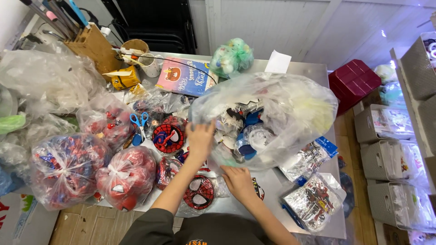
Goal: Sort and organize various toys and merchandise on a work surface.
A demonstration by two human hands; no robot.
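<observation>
Centre frame: big clear bag (pixel 272 118) of small toys on bench (pixel 309 72). Left hand (pixel 200 140) grip pinching bag's edge; right hand (pixel 237 180) pressed flat beneath. Risk: overfull bag slumps, toys spill toward scissors (pixel 139 123).

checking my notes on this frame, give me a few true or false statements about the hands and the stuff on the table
1. Both hands touch the large clear plastic bag. True: the left hand is on its near left side and the right hand at its lower edge.
2. The blue-handled scissors are held in the right hand. False: they lie on the table among small bags, left of both hands.
3. A wooden block of tools stands at the far left of the table. True.
4. The red crate sits on the table. False: it is on the floor past the table's right edge.
5. The knotted bags of red toys lie right of the hands. False: they lie left.
</observation>
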